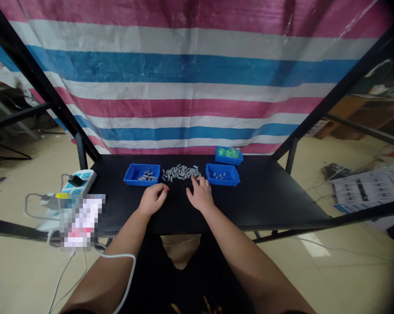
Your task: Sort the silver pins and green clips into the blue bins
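A loose pile of small grey metal cylinders (182,172) lies on the black table. My right hand (200,192) reaches the pile's near right edge, fingers apart and the index fingertip at the cylinders. To the left, my left hand (153,198) rests just in front of the pile, with its fingers curled towards the thumb; whatever they may hold is hidden. Several cylinders lie in the left blue bin (142,182), behind my left hand. Beyond my right hand, the right blue bin (223,181) contains a few small metal pieces.
A third blue bin (229,160) with green, plastic-wrapped contents stands at the back right. On the left are a white power strip (85,176) with cables and a blurred-out flat object (82,221). A striped sheet (183,87) hangs behind the black table (258,200).
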Demonstrator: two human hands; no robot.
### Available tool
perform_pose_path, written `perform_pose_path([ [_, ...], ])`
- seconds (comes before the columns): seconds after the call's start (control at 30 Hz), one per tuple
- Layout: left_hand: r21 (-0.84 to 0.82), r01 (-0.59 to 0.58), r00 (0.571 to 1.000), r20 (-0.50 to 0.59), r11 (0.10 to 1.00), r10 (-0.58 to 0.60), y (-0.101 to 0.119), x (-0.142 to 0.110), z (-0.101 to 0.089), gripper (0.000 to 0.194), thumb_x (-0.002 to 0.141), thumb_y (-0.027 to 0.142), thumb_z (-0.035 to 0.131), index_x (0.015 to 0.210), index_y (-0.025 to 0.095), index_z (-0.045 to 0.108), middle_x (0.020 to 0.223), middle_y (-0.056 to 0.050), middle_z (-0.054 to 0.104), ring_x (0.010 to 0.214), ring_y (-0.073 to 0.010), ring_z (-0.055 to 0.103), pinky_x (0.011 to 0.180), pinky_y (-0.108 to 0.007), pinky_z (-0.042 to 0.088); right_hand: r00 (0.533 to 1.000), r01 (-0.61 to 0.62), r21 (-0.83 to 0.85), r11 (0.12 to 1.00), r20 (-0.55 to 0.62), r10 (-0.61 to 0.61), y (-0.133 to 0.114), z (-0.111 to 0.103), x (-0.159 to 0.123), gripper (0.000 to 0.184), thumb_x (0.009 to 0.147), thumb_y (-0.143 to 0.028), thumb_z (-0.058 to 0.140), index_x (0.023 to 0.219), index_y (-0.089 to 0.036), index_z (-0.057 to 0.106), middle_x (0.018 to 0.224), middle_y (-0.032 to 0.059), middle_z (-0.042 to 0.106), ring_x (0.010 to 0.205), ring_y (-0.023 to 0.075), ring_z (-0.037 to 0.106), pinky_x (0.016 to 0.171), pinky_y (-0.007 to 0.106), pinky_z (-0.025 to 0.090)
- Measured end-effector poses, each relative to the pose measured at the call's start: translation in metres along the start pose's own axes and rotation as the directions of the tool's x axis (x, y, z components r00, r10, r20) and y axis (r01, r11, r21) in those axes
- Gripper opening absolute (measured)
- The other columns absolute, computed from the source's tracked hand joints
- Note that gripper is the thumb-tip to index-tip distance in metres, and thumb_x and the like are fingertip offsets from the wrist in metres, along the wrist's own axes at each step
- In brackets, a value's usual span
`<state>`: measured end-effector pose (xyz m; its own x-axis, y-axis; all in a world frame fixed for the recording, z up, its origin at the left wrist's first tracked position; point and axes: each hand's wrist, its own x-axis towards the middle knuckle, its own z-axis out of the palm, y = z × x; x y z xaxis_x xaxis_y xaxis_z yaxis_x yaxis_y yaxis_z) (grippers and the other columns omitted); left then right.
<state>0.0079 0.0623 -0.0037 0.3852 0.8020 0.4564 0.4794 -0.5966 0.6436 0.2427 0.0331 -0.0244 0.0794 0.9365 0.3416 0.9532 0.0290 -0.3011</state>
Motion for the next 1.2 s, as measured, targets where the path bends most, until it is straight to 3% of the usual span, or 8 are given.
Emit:
perform_pose_path([
  [0.3, 0.017, 0.017, 0.995, 0.098, 1.0, -0.019, -0.004, 0.002, 0.001, 0.021, 0.093, 0.026, 0.051, 0.092, 0.02, 0.07, 0.087, -0.004, 0.074, 0.076, -0.0181, 0.067, 0.071, -0.027, 0.049, 1.0, 0.019, 0.033, 0.999, -0.019, -0.018, 0.001, 0.0, 0.001, 0.051, 0.091, -0.034, 0.056, 0.139, -0.017, 0.055, 0.14, 0.0142, 0.05, 0.125, 0.0311, 0.045, 0.106, 0.044, 0.04],
  [0.47, 0.008, 0.027, 0.994, 0.11, 1.0, -0.027, -0.005, 0.002, 0.002, 0.02, 0.091, 0.026, 0.051, 0.092, 0.019, 0.071, 0.087, -0.004, 0.074, 0.076, -0.0182, 0.067, 0.07, -0.027, 0.048, 0.993, 0.103, 0.128, 0.986, -0.062, -0.096, 0.006, 0.002, 0.001, 0.037, 0.093, -0.02, 0.049, 0.126, -0.017, 0.066, 0.117, 0.0112, 0.064, 0.11, 0.0262, 0.053, 0.101, 0.039, 0.045],
  [0.6, 0.007, 0.041, 0.993, 0.108, 0.999, -0.042, -0.007, 0.002, 0.003, 0.021, 0.091, 0.026, 0.052, 0.091, 0.019, 0.071, 0.084, -0.004, 0.074, 0.072, -0.0174, 0.066, 0.067, -0.026, 0.047, 0.988, 0.147, 0.223, 0.964, -0.084, -0.132, 0.009, 0.003, 0.0, 0.031, 0.091, -0.009, 0.047, 0.103, -0.02, 0.073, 0.098, 0.008, 0.065, 0.096, 0.0218, 0.057, 0.092, 0.034, 0.049],
  [0.8, 0.001, 0.045, 0.992, 0.12, 0.999, -0.045, -0.009, 0.002, 0.003, 0.021, 0.091, 0.027, 0.051, 0.092, 0.019, 0.071, 0.084, -0.004, 0.073, 0.073, -0.0181, 0.066, 0.07, -0.027, 0.048, 0.961, 0.273, 0.406, 0.872, -0.078, -0.265, 0.009, -0.005, -0.003, 0.03, 0.095, -0.014, 0.045, 0.106, -0.023, 0.072, 0.107, 0.0064, 0.064, 0.098, 0.0174, 0.063, 0.091, 0.031, 0.053],
  [0.9, 0.007, 0.043, 0.992, 0.119, 0.999, -0.043, -0.011, 0.002, 0.003, 0.02, 0.09, 0.027, 0.052, 0.091, 0.019, 0.071, 0.084, -0.004, 0.073, 0.075, -0.019, 0.067, 0.072, -0.028, 0.05, 0.966, 0.236, 0.403, 0.884, -0.2, -0.167, 0.013, -0.013, -0.003, 0.032, 0.096, -0.019, 0.045, 0.115, -0.024, 0.07, 0.116, 0.0088, 0.062, 0.108, 0.021, 0.062, 0.098, 0.037, 0.052],
  [1.03, 0.003, 0.048, 0.992, 0.119, 0.999, -0.048, -0.01, 0.002, 0.003, 0.02, 0.09, 0.027, 0.053, 0.092, 0.019, 0.071, 0.084, -0.004, 0.074, 0.074, -0.0189, 0.067, 0.072, -0.028, 0.05, 0.927, 0.143, 0.321, 0.936, -0.374, -0.013, 0.021, -0.018, 0.001, 0.043, 0.093, -0.02, 0.045, 0.133, -0.021, 0.06, 0.127, 0.0139, 0.055, 0.12, 0.0255, 0.055, 0.106, 0.045, 0.048],
  [1.2, 0.0, 0.047, 0.992, 0.118, 0.999, -0.046, -0.008, 0.003, 0.002, 0.021, 0.092, 0.028, 0.052, 0.091, 0.019, 0.071, 0.085, -0.004, 0.074, 0.075, -0.0183, 0.067, 0.071, -0.027, 0.049, 0.895, 0.02, 0.208, 0.978, -0.439, 0.075, 0.027, -0.016, 0.003, 0.051, 0.09, -0.019, 0.046, 0.14, -0.016, 0.053, 0.129, 0.0175, 0.05, 0.124, 0.0282, 0.049, 0.108, 0.049, 0.043],
])
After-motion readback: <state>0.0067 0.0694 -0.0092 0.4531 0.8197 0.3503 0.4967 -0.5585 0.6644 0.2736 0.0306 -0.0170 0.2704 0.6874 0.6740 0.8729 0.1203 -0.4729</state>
